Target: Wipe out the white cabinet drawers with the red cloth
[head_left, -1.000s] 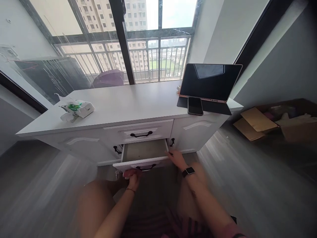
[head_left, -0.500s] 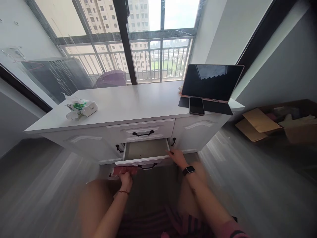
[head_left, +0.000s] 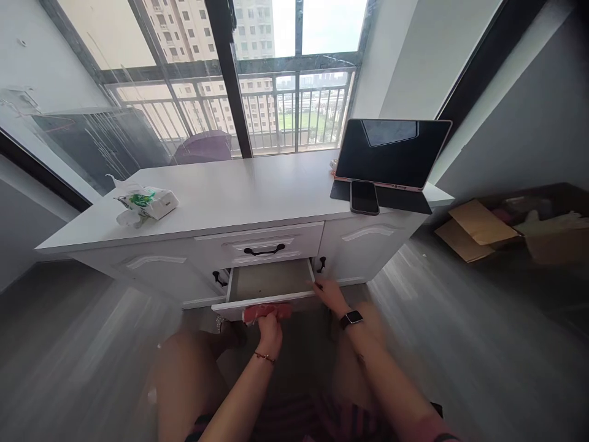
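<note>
Under the desk (head_left: 257, 191), the left hand (head_left: 269, 329) clutches a red cloth (head_left: 267, 312) against the open drawer (head_left: 271, 280), which could pinch the flat-lying right hand (head_left: 329, 293) at its corner if it slid shut.

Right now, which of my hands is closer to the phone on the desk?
Right. The right hand is at the right front corner of the open drawer, below the phone; the left hand holds a red thing at the drawer's front, farther left.

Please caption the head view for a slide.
Left hand holds a red item against the open drawer; right hand touches its right corner.
</note>
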A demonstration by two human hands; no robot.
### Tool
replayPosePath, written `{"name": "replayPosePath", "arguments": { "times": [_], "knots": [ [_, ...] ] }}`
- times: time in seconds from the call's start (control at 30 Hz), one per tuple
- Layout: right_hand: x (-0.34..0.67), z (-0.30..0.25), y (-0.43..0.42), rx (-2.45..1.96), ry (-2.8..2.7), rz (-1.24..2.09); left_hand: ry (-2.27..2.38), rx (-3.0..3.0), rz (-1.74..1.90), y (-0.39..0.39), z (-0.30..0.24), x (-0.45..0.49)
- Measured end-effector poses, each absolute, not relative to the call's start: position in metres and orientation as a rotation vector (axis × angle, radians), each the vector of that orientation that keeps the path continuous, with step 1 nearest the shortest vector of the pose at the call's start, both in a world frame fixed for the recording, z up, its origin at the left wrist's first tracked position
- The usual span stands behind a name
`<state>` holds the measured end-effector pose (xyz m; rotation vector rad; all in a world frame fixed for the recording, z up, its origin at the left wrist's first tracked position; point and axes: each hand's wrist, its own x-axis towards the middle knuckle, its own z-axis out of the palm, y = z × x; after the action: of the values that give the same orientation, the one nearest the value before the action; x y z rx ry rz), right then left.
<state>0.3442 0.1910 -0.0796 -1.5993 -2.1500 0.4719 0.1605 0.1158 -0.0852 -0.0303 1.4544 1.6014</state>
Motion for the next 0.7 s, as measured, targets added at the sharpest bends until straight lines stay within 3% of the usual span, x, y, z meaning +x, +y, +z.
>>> {"name": "replayPosePath", "arguments": {
  "times": [0.33,0.7],
  "knots": [
    [0.345,-0.076,0.19,-1.601,-2.173,0.46,1.182,0.006,1.364,0.124,-0.099,0.247],
    [0.342,-0.075,0.192,-1.625,-2.163,0.466,1.168,0.014,1.099,0.128,-0.138,0.238]
  ]
}}
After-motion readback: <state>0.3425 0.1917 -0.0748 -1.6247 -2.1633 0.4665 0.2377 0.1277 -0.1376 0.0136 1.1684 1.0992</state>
